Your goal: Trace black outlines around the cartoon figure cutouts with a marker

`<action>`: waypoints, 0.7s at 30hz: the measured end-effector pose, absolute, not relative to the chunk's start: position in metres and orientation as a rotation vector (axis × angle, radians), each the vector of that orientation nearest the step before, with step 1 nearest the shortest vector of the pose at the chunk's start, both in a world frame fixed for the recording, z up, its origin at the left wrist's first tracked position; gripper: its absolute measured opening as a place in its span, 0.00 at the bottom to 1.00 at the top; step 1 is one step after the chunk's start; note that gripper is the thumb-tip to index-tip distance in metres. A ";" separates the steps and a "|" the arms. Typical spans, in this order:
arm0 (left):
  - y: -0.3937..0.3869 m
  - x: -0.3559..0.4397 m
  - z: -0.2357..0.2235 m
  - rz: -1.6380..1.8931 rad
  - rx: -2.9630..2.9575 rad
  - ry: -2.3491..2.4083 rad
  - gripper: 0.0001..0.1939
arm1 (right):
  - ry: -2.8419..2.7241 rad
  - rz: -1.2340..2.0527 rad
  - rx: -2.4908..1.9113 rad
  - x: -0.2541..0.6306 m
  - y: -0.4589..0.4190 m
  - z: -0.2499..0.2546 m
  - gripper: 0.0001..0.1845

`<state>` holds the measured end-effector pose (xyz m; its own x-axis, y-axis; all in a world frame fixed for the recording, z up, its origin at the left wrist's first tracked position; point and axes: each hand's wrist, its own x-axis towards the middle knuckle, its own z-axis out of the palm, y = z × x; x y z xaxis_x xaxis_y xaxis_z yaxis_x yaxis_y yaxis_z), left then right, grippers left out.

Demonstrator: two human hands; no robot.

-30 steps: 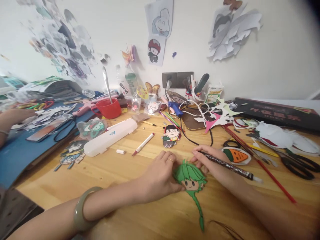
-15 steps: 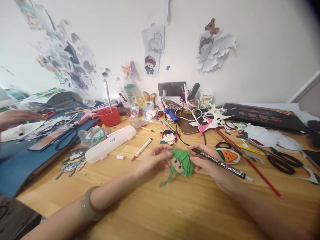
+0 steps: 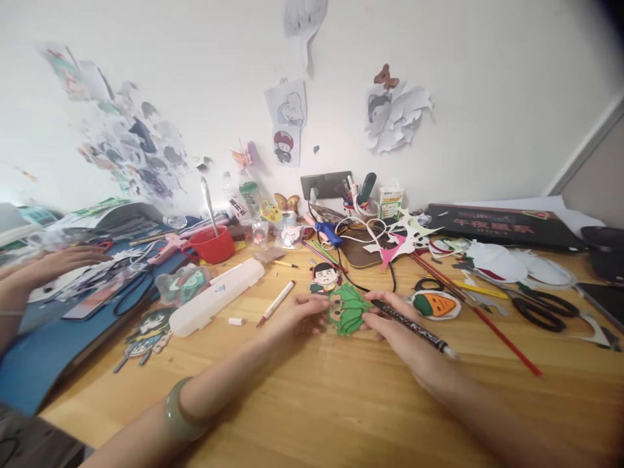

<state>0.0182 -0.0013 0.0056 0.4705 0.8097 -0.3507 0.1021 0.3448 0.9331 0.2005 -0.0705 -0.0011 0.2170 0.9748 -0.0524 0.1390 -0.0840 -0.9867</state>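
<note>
A green-haired cartoon head cutout is held just above the wooden table, tilted so that part of its face shows at the left. My left hand pinches its left edge. On the other side, my right hand grips its right edge, and a black patterned marker lies between that hand's thumb and fingers. Right behind the cutout is another cartoon cutout with black hair. An uncapped white marker with a dark red tip lies left of my left hand, near a white cap.
Left of me are a long white case, a red mug and a co-worker's hand over a blue mat. Black scissors, a carrot cutout and a red pencil lie at right. Behind sits a blue glue gun.
My hands have turned the green-haired cutout, so its face now points further left and less of it shows. The view has tipped upward slightly. The co-worker's hand has shifted right.
</note>
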 end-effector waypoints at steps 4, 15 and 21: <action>0.016 0.014 0.021 0.390 1.360 1.039 0.21 | -1.260 1.037 -1.401 0.202 -0.069 -0.009 0.10; 0.035 0.020 0.027 -0.199 1.745 0.796 0.12 | -1.610 1.040 -1.402 0.203 -0.073 0.001 0.10; 0.048 0.038 0.042 -0.488 1.944 0.708 0.08 | -1.441 0.961 -1.409 0.212 -0.068 0.007 0.17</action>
